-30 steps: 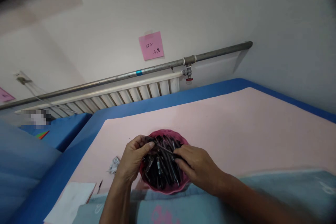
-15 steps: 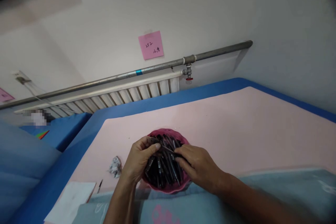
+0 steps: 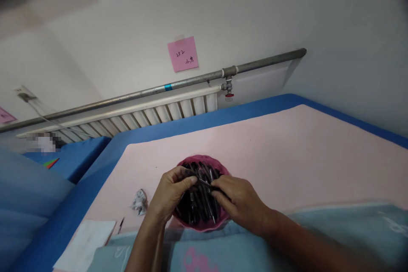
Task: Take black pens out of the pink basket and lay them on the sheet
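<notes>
Both of my hands are over a pink, wavy-rimmed basket (image 3: pixel 225 165) heaped with dark pens (image 3: pixel 207 206). A slim, dark pen (image 3: pixel 204 182) spans the gap between them, slanting down to the right. Its left end is pinched by the thumb and fingers of my left hand (image 3: pixel 172 189). The fingers of my right hand (image 3: pixel 237 197) close around its other end. Fingers cover both ends, so the tips cannot be made out. The fingertips of my left hand look smudged dark.
A crumpled, stained tissue (image 3: pixel 139 202) lies left of the basket on the pink mat (image 3: pixel 287 157). Nearer me are a white paper sheet (image 3: pixel 84 242) and a thin dark pen-like stick (image 3: pixel 121 225). Blue-green cloth (image 3: pixel 242 248) spans the near edge. A radiator (image 3: pixel 162 112) runs behind.
Both hands keep their grip on the pen, almost in place. The view has shifted slightly, and the pens in the basket look a little differently lit or placed.
</notes>
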Action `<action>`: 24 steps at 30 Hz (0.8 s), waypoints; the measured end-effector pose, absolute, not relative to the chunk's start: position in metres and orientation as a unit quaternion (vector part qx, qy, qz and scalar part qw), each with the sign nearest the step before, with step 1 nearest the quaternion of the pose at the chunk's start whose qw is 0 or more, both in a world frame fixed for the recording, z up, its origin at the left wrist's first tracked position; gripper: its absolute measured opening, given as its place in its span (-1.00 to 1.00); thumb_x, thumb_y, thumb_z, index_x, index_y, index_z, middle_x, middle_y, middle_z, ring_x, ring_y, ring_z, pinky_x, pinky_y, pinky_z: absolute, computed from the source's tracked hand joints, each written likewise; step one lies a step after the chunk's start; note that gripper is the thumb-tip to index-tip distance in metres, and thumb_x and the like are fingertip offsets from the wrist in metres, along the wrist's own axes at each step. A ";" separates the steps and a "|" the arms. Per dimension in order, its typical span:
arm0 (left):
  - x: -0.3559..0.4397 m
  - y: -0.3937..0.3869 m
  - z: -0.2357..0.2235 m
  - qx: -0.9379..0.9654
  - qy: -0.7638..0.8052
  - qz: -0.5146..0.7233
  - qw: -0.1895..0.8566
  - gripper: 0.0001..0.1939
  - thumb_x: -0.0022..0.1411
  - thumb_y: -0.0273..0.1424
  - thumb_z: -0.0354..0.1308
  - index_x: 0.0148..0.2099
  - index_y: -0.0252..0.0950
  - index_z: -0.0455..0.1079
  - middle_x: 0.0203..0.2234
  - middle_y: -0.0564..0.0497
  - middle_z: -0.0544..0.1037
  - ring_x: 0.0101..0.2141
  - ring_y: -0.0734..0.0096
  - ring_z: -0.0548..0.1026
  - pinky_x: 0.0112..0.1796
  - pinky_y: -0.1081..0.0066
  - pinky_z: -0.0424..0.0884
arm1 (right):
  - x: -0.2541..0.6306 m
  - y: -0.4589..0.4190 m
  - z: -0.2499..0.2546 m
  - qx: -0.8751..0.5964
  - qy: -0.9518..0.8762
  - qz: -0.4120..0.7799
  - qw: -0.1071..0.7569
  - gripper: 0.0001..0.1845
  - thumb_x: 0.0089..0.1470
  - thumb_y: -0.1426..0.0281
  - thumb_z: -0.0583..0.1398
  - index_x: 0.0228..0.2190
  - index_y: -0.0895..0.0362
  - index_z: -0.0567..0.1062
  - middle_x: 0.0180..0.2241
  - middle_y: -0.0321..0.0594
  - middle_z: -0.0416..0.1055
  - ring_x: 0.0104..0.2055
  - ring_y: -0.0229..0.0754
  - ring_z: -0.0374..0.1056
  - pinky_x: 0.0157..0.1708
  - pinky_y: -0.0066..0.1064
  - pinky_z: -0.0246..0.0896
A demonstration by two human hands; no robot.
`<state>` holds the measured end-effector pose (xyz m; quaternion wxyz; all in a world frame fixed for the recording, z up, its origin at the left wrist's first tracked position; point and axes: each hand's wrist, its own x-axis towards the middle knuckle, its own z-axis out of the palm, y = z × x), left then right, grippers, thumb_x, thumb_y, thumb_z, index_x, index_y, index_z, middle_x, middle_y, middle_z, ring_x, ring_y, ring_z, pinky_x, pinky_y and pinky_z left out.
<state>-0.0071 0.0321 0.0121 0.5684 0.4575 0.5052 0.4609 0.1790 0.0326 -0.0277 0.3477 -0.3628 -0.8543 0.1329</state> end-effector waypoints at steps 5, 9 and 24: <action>-0.006 0.034 0.009 0.458 0.498 0.463 0.572 -0.82 -0.12 -0.38 0.27 -0.43 -0.34 0.38 -0.57 0.07 0.48 -0.55 0.54 0.37 -0.46 0.52 0.28 | 0.179 0.033 -0.027 -0.370 -0.850 0.133 0.351 -0.82 0.11 0.43 0.01 -0.34 0.14 0.41 -0.44 -0.19 0.41 -0.39 -0.22 0.31 -0.40 -0.42 0.19; -0.005 0.033 0.010 0.461 0.492 0.462 0.576 -0.84 -0.10 -0.37 0.26 -0.44 -0.32 0.39 -0.58 0.09 0.47 -0.55 0.56 0.37 -0.45 0.52 0.28 | 0.177 0.033 -0.027 -0.373 -0.846 0.148 0.350 -0.82 0.12 0.40 0.01 -0.32 0.14 0.41 -0.42 -0.19 0.42 -0.37 -0.22 0.32 -0.39 -0.41 0.21; -0.046 0.032 0.023 0.563 0.651 0.354 0.367 -0.88 -0.06 -0.34 0.16 -0.51 -0.29 0.37 -0.70 0.13 0.33 -0.64 0.54 0.22 -0.59 0.53 0.11 | 0.171 0.035 -0.023 -0.427 -0.725 0.293 0.454 -0.87 0.02 0.38 0.10 -0.36 0.11 0.43 -0.46 -0.30 0.46 -0.43 -0.26 0.37 -0.40 -0.43 0.27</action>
